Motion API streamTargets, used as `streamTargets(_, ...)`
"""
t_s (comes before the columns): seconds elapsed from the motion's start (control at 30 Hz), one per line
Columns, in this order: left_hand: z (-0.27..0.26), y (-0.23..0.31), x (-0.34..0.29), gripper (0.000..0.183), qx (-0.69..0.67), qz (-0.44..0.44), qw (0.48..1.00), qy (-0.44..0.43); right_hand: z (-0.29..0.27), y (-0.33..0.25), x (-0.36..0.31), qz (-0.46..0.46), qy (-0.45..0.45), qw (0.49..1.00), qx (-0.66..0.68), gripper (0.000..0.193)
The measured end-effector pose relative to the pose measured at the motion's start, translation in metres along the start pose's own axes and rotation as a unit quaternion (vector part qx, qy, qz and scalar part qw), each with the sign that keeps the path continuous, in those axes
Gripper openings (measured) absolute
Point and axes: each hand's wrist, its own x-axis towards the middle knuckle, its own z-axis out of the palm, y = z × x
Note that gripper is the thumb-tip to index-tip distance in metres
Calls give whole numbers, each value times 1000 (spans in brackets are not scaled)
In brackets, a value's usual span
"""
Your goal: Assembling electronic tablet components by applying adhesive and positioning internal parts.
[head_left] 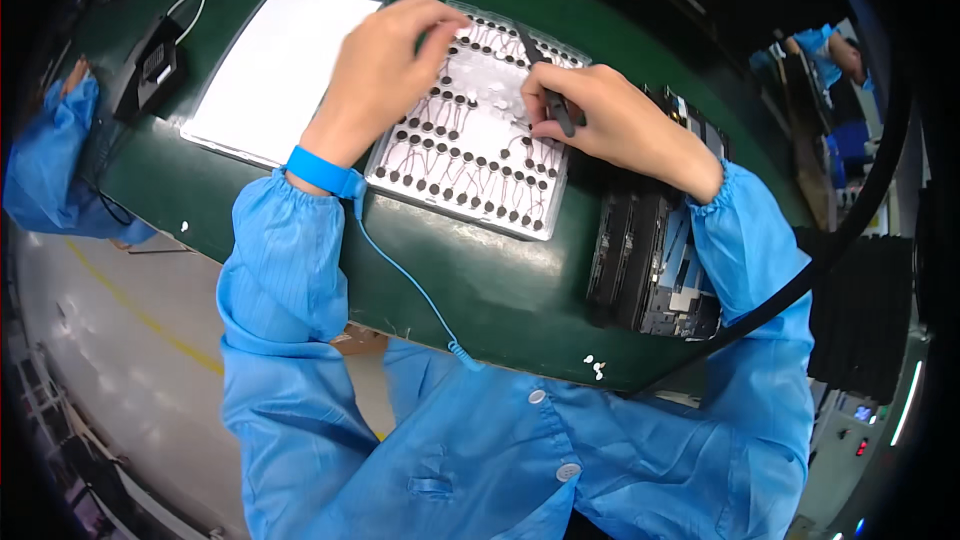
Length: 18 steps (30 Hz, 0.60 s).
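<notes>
A tray (pixel 470 212) holds rows of small round black parts with thin dark reddish wires, set on white. My left hand (pixel 385 65) is over the tray's far left part, thumb and forefinger brought close together at the far row. Whatever may be between those fingertips is too small to make out. In my right hand (pixel 600 115), closed over the tray's right side, is a slim black tool that looks like tweezers (pixel 530 48). Its upper end points away from me. A blue wrist strap (pixel 325 173) with a coiled cord is on my left wrist.
Left of the tray lies a white sheet-like panel (pixel 290 60) on the green table (pixel 480 275). Black slotted holders (pixel 650 260) stand close by my right forearm. A black box with a cable (pixel 155 65) sits at far left, near another person's blue sleeve (pixel 50 160).
</notes>
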Motion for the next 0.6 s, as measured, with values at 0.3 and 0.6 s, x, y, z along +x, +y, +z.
streamTargets(0.3, 3, 26, -7, 15, -248, -52, 959, -127, -6, 9, 16, 70, 132, 977, 153, 25)
streamTargets(0.6, 2, 33, -5, 14, -187, -8, 979, -78, -4, 3, 17, 105, 173, 903, 380, 26)
